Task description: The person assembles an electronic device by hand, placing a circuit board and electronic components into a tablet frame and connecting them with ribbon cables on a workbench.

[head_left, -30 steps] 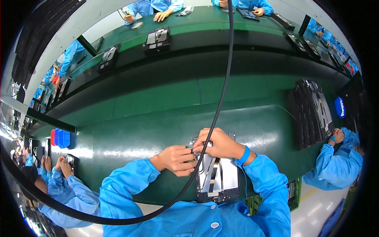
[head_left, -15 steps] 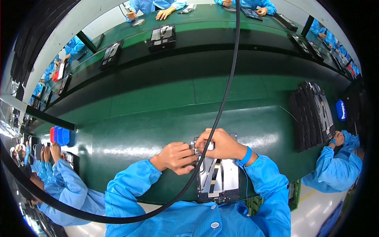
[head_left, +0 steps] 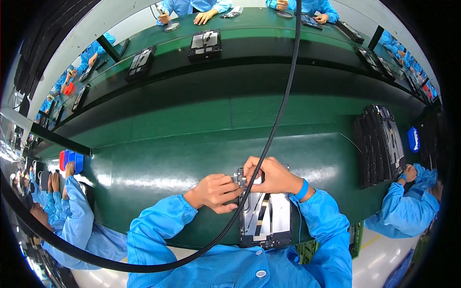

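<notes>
Device [head_left: 267, 216], open-faced, lying flat on the green bench [head_left: 192, 149] close to its near edge; I take twelve o'clock as the far side. Its long axis runs roughly from twelve to six, and from both sets of fingertips most of its body lies toward five. The right hand [head_left: 274, 175] is the nearer, over the device's upper end; the left hand [head_left: 217, 192] lies at about ten, fingertips at the device's edge. I see the left fingers curled close together and the right thumb and forefinger narrowly parted; whether either pinches a small part I cannot tell, as a black cable [head_left: 281, 113] crosses in front. Surroundings, reckoned from the device: a dark stack [head_left: 377, 149] at two o'clock, with a blue bin [head_left: 413, 139] beyond; red and blue bins [head_left: 74, 162] between nine and ten; another unit [head_left: 205, 44] at eleven, across the bench.
</notes>
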Available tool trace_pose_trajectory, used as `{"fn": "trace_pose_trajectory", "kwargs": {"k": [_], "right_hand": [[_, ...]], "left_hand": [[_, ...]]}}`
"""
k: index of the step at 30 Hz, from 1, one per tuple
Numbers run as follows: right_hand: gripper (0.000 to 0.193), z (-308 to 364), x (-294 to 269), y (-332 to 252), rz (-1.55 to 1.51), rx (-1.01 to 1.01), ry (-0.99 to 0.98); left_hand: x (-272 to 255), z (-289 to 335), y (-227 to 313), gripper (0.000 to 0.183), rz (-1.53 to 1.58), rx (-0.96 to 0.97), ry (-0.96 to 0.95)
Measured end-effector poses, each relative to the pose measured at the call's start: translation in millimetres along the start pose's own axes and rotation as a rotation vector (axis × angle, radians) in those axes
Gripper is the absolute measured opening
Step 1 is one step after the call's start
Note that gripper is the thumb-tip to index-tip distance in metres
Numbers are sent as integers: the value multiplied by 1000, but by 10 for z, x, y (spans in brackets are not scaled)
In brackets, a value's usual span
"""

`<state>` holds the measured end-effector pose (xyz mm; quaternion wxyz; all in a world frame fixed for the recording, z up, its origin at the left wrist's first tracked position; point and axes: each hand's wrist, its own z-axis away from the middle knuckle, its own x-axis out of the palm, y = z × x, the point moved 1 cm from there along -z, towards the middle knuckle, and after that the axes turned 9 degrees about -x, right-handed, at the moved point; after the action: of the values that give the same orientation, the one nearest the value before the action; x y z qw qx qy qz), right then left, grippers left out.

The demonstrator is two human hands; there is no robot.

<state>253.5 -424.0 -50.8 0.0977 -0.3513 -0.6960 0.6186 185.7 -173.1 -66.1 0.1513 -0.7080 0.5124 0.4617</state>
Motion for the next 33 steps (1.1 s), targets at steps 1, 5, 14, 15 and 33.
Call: {"fn": "trace_pose_trajectory", "kwargs": {"k": [1, 5, 14, 15, 33], "right_hand": [[34, -2, -9, -4, -20, 13, -3], [32, -13, -52, -34, -17, -10, -21], [32, -1, -14, 13, -16, -32, 0], [32, -3, -10, 7, -15, -31, 1], [28, 47, 1, 57, 21, -130, 255]], "left_hand": [[-3, -2, 1, 39, 0, -1, 0], [-13, -4, -5, 41, 22, 10, -8], [7, -17, 18, 39, 22, 18, -11], [10, -20, 20, 38, 14, 18, -4], [55, 185, 933, 43, 37, -412, 21]]}}
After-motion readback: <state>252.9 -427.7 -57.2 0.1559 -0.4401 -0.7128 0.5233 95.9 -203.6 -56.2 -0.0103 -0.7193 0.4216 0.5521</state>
